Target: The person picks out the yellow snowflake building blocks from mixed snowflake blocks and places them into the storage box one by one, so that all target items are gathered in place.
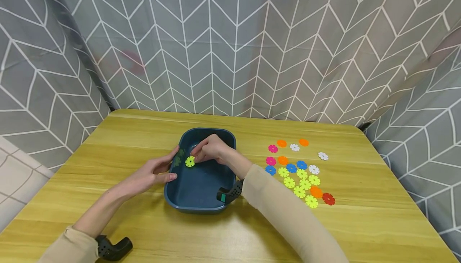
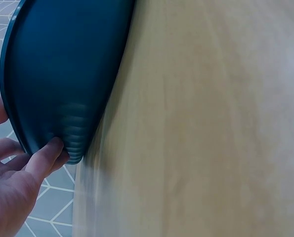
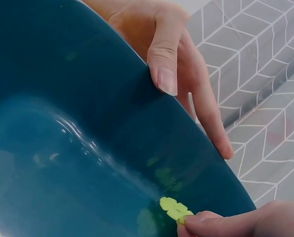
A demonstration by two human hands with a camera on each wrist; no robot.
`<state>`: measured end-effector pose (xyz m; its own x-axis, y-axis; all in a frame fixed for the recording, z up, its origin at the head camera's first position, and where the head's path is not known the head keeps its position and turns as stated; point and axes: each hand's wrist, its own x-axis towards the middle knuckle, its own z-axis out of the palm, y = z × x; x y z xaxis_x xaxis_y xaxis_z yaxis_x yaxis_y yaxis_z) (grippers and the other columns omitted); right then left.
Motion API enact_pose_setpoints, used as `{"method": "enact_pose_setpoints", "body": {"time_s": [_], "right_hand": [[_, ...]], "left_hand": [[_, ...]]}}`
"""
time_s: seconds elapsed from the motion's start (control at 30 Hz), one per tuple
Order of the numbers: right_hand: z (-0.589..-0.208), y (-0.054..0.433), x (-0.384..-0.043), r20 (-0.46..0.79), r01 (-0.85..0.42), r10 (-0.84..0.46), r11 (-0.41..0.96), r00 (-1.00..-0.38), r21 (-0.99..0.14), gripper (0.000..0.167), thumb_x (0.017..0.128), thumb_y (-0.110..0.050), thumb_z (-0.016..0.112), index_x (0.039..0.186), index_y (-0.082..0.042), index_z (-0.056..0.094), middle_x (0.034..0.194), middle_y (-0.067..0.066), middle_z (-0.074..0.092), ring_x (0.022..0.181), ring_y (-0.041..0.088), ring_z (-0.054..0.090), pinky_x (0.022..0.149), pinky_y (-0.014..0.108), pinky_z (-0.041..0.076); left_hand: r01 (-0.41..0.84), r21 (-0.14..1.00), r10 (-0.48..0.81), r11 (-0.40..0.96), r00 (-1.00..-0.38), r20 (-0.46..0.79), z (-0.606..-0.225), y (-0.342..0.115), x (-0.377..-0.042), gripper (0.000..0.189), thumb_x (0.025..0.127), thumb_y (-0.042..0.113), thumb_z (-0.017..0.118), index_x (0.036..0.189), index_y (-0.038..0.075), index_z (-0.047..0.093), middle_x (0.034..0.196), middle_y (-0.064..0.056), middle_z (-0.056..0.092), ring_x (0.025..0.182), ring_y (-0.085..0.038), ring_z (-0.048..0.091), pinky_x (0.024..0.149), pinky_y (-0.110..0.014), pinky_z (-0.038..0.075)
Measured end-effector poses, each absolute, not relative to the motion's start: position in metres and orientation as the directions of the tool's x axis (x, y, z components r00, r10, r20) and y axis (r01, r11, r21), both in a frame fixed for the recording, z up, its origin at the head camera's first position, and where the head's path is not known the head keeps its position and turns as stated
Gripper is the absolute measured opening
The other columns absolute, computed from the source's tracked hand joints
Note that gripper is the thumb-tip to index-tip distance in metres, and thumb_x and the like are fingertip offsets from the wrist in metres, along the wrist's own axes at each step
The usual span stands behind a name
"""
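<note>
A dark blue rectangular plastic tub [image 1: 201, 183] stands on the table. My left hand [image 1: 155, 171] holds its left wall, with the thumb over the rim and the fingers along the outside, as the right wrist view shows. My right hand [image 1: 212, 149] reaches inside the tub and pinches a yellow-green snowflake disc [image 1: 190, 161] by its edge, near the left wall. In the right wrist view the notched disc [image 3: 174, 207] is seen tilted between thumb and fingers, with green reflections on the tub wall. The left wrist view shows fingers against the tub's outer side [image 2: 63, 74].
Right of the tub, several loose snowflake discs lie flat on the wooden table [image 1: 360, 223]: yellow-green [image 1: 299, 192], orange [image 1: 282, 143], blue [image 1: 301, 165], pink [image 1: 273, 149], white [image 1: 323, 156] and one red disc [image 1: 328, 199]. A grey patterned curtain [image 1: 223, 55] hangs behind the table.
</note>
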<state>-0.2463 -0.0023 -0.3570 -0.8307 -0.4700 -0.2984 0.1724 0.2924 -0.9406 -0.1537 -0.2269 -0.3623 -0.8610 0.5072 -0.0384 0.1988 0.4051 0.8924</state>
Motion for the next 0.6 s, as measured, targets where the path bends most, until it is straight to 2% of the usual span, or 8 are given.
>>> {"method": "enact_pose_setpoints", "body": {"time_s": [0.33, 0.6], "right_hand": [[-0.3574, -0.0034, -0.2462, -0.307, 0.158, -0.465, 0.331, -0.83, -0.93, 0.015, 0.081, 0.013, 0.073, 0.095, 0.01, 0.075, 0.096, 0.017, 0.076, 0.082, 0.026, 0.076, 0.079, 0.036, 0.061], [-0.3573, -0.0039, -0.2443, -0.295, 0.137, -0.435, 0.358, -0.851, -0.923, 0.013, 0.081, 0.012, 0.074, 0.094, 0.009, 0.076, 0.093, 0.017, 0.076, 0.078, 0.025, 0.075, 0.081, 0.039, 0.061]], "left_hand": [[0.21, 0.888, 0.505, 0.409, -0.863, -0.029, -0.3616, -0.2264, -0.153, 0.078, 0.1, 0.019, 0.059, 0.16, 0.003, 0.012, 0.165, -0.026, 0.01, 0.147, -0.048, 0.023, 0.111, -0.056, 0.03], [0.211, 0.891, 0.508, 0.402, -0.861, -0.026, -0.3617, -0.2267, -0.1536, 0.077, 0.1, 0.019, 0.059, 0.16, 0.003, 0.012, 0.165, -0.025, 0.01, 0.147, -0.047, 0.022, 0.111, -0.054, 0.031]]}}
